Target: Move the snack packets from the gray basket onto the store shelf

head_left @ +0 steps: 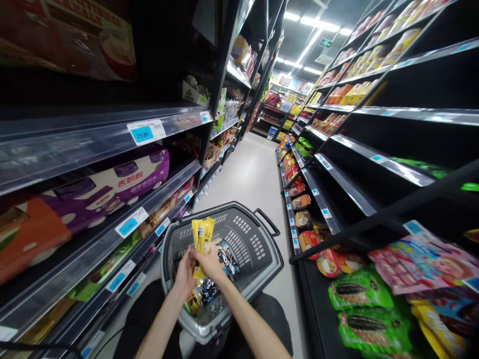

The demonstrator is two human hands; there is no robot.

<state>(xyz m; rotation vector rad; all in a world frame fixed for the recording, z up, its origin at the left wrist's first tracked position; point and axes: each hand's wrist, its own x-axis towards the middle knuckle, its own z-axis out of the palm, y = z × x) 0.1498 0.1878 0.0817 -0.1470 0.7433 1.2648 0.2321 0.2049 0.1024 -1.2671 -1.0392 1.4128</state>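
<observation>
Both my hands are over a grey shopping basket (258, 249) on the aisle floor in front of me. My left hand (184, 273) and my right hand (212, 263) are closed together on a bunch of yellow snack packets (202, 238), held upright above the basket. Small dark and blue wrapped packets (224, 262) lie inside the basket under my hands. The basket's black handle (267, 221) is folded down at its far rim.
Store shelves line both sides of a narrow aisle. On the left are purple and orange boxes (112, 184) with blue price tags (142, 133). On the right are green seed bags (355, 294) and colourful packs (422, 259). The pale floor (247, 174) runs ahead.
</observation>
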